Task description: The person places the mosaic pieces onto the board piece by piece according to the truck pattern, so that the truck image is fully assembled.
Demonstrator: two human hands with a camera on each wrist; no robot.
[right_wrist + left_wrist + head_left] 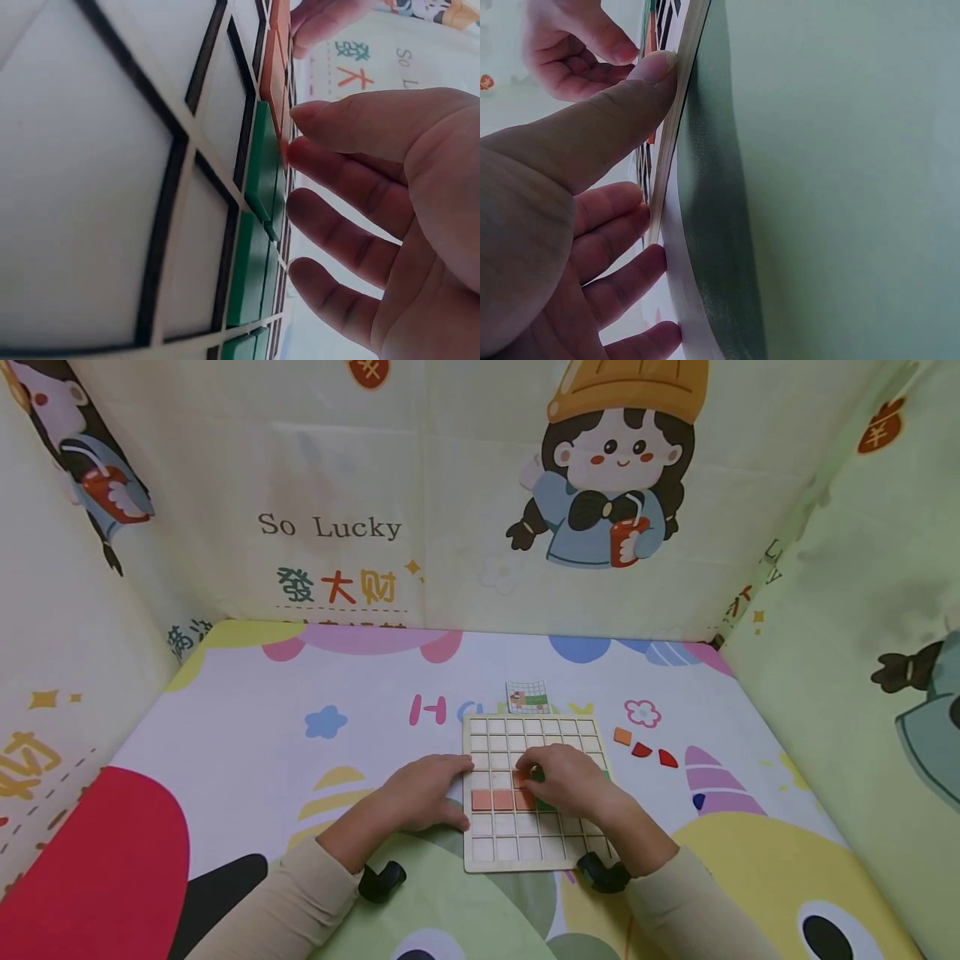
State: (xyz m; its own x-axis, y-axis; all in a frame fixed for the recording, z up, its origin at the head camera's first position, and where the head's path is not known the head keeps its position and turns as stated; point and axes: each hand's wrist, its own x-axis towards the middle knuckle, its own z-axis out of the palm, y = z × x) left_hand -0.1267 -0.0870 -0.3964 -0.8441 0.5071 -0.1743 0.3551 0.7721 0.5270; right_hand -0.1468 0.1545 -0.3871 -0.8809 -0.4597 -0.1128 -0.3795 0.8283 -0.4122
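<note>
A wooden grid board [506, 849] lies in front of me, with a row of orange square tiles [482, 800] in its cells. Green tiles [262, 161] fill cells beside them, partly hidden from above by my right hand [566, 781]. That hand arches over the board, thumb and index fingertips right at an orange tile [519, 780] lying in a cell. No piece shows between those fingertips in the right wrist view. At the board's left side, my left hand [423, 789] rests its thumb on the edge [679, 124], its fingers reaching forward along it.
A small card [528, 697] with a coloured grid picture lies behind the board. To the right are a loose orange square [622, 737], two red pieces [641, 750] and a small dark blue piece [699, 802]. Printed cloth walls [465, 485] enclose the back and sides.
</note>
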